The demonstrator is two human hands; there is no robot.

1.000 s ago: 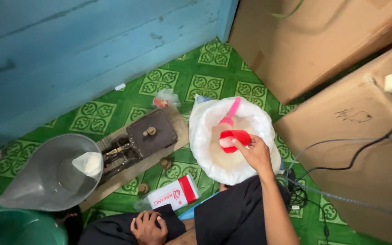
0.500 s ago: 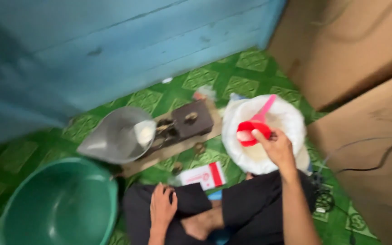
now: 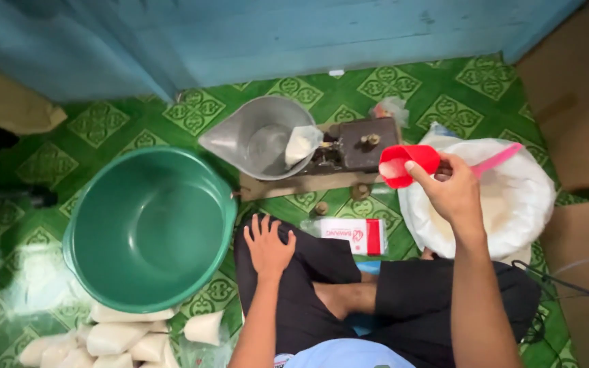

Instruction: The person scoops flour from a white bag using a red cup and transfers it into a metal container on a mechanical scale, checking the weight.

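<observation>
Head view, looking down on a person seated cross-legged on a green patterned floor (image 3: 103,123) beside a blue wall (image 3: 308,34). The right hand (image 3: 452,191) is closed around the pink handle of a red scoop (image 3: 403,163), held in the air at the left edge of a large white sack (image 3: 512,204) of pale powder or grain, and just right of a dark balance scale (image 3: 359,144). The scale's grey metal pan (image 3: 257,136), with a small filled plastic bag (image 3: 301,144) resting in it, sits further left. The left hand (image 3: 267,245) lies flat, fingers spread wide, on the person's left knee, holding nothing. A red and white carton (image 3: 352,236) lies on the floor just beyond the legs. At left stands a big green basin (image 3: 148,228); filled white bags (image 3: 124,337) are heaped at its near side.
</observation>
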